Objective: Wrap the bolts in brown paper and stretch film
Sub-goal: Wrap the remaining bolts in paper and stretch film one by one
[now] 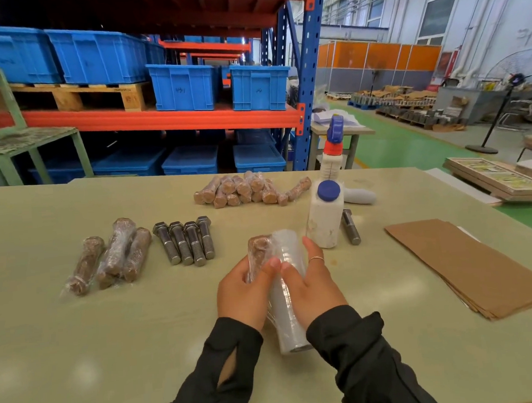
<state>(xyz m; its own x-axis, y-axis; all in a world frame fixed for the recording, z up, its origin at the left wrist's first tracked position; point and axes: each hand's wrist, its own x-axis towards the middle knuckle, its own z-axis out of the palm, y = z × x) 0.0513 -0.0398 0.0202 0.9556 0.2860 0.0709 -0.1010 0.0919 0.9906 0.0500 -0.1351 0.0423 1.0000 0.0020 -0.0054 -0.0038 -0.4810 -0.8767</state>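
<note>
Now the left hand [243,291] grips a paper-wrapped bolt [257,251] tight against the film roll [287,290], fingers curled round it; the right hand [310,284] cups the roll, seemingly to steady it while film winds on; bare bolts [184,242] lie left of the roll, brown paper [474,263] right; no legible labels anywhere.

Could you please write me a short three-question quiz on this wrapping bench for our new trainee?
1. True or false: the left hand grips a paper-wrapped bolt.
2. How many bare bolts lie in the row left of the hands? A) two B) four C) six
3. What does the right hand hold?

Key: 1 true. 2 B. 3 the film roll.
</note>
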